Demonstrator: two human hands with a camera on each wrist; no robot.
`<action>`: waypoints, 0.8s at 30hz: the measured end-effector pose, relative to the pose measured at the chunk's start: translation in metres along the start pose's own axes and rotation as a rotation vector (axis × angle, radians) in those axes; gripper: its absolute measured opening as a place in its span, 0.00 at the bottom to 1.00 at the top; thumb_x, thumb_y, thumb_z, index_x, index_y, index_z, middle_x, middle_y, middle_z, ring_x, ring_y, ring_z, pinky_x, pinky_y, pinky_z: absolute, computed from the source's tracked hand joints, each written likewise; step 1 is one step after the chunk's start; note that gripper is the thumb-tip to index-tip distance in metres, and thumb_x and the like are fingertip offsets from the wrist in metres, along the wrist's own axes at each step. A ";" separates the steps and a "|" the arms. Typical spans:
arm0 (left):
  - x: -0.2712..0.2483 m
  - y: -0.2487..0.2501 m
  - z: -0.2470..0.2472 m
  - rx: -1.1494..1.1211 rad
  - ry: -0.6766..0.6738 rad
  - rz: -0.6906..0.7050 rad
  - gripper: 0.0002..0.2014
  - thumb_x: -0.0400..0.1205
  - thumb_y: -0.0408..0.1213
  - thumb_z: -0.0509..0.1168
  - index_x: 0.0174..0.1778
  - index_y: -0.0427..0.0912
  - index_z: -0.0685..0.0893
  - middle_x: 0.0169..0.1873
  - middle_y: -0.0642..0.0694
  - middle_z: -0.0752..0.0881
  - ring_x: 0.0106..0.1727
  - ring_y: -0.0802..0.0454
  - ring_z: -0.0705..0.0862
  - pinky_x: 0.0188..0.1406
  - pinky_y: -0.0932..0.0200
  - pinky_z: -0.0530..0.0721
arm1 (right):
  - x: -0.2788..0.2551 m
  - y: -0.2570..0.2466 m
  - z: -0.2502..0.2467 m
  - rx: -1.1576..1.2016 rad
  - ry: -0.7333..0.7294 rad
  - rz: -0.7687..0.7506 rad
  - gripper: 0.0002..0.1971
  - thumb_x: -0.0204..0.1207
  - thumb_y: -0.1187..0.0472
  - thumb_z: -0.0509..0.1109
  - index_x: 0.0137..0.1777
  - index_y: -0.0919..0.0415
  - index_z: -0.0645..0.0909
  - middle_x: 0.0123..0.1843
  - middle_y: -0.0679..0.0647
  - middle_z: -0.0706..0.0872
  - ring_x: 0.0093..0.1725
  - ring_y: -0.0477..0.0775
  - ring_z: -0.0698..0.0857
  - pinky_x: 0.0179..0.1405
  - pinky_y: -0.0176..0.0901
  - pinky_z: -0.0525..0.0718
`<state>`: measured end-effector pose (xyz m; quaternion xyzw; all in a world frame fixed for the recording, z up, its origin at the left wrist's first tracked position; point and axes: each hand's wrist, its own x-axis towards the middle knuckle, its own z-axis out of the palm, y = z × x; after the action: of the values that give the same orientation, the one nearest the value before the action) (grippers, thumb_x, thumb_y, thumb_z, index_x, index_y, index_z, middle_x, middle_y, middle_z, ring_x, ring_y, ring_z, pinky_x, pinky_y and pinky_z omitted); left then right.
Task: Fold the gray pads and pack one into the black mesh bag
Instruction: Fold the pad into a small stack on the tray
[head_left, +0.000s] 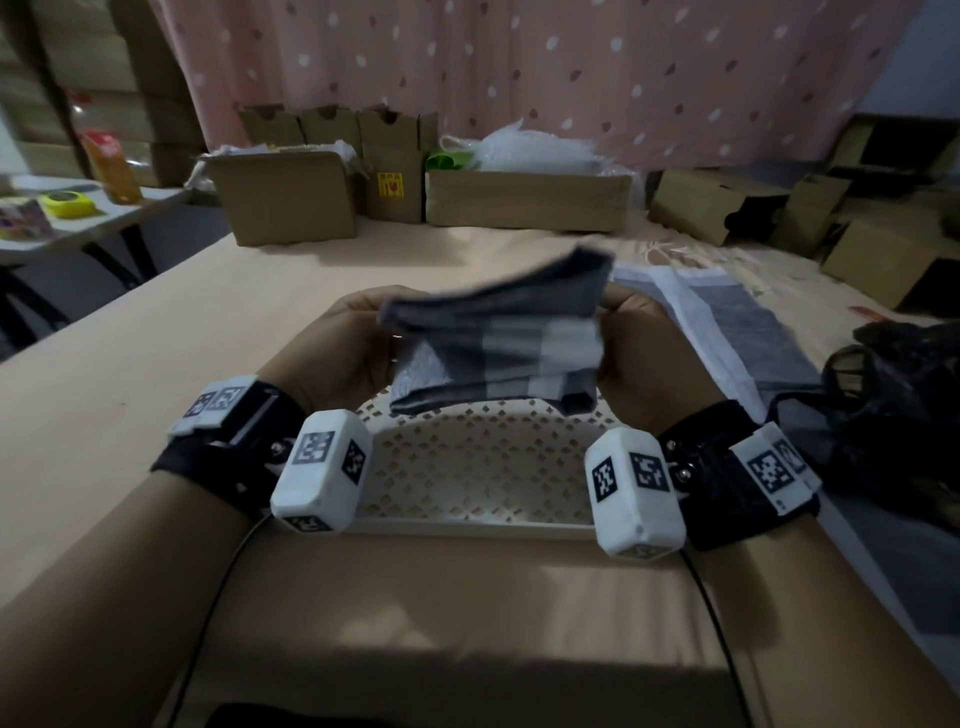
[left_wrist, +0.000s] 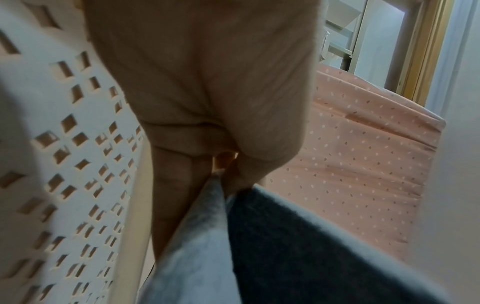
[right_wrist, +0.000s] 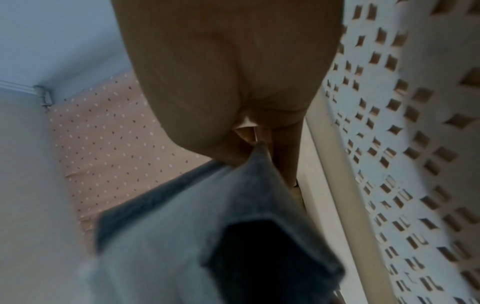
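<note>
A gray pad (head_left: 493, 338), folded into layers, hangs in the air between both hands above a white perforated basket (head_left: 467, 467). My left hand (head_left: 358, 338) pinches its left end and my right hand (head_left: 634, 343) pinches its right end. In the left wrist view the pad (left_wrist: 259, 246) runs out from between the curled fingers (left_wrist: 176, 185). The right wrist view shows the pad (right_wrist: 207, 226) squeezed at its corner by the hand (right_wrist: 233, 92). A second gray pad (head_left: 748, 327) lies flat on the table to the right. The black mesh bag (head_left: 904, 415) lies crumpled at the far right.
Cardboard boxes (head_left: 291, 197) line the back of the tan table (head_left: 156, 364), with more boxes (head_left: 779, 208) at the back right. A side table (head_left: 78, 218) at the left carries a yellow item. Pink dotted curtain (head_left: 519, 67) hangs behind.
</note>
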<state>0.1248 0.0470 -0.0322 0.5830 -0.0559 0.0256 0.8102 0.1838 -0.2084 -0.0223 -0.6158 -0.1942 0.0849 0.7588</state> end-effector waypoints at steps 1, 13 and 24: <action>-0.001 0.002 0.001 0.019 -0.007 -0.004 0.12 0.77 0.26 0.62 0.40 0.38 0.92 0.52 0.30 0.86 0.47 0.38 0.86 0.53 0.52 0.89 | -0.001 -0.002 0.000 -0.032 -0.012 -0.016 0.12 0.82 0.77 0.59 0.60 0.74 0.82 0.51 0.70 0.86 0.44 0.68 0.86 0.40 0.51 0.90; -0.009 0.008 0.003 -0.086 -0.022 -0.110 0.18 0.85 0.39 0.55 0.64 0.37 0.83 0.69 0.21 0.77 0.67 0.24 0.74 0.71 0.34 0.70 | 0.001 0.003 -0.001 -0.063 0.019 -0.111 0.26 0.78 0.82 0.57 0.27 0.59 0.87 0.40 0.58 0.87 0.40 0.55 0.86 0.38 0.43 0.86; -0.006 -0.001 0.006 0.145 -0.195 -0.217 0.32 0.69 0.33 0.79 0.70 0.33 0.80 0.61 0.29 0.85 0.56 0.35 0.88 0.57 0.39 0.87 | -0.002 -0.001 0.003 -0.086 0.130 -0.171 0.20 0.78 0.80 0.59 0.35 0.64 0.87 0.39 0.53 0.91 0.39 0.52 0.89 0.37 0.42 0.87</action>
<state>0.1184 0.0415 -0.0316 0.6423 -0.0692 -0.1149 0.7546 0.1802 -0.2066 -0.0211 -0.6331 -0.1997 -0.0285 0.7473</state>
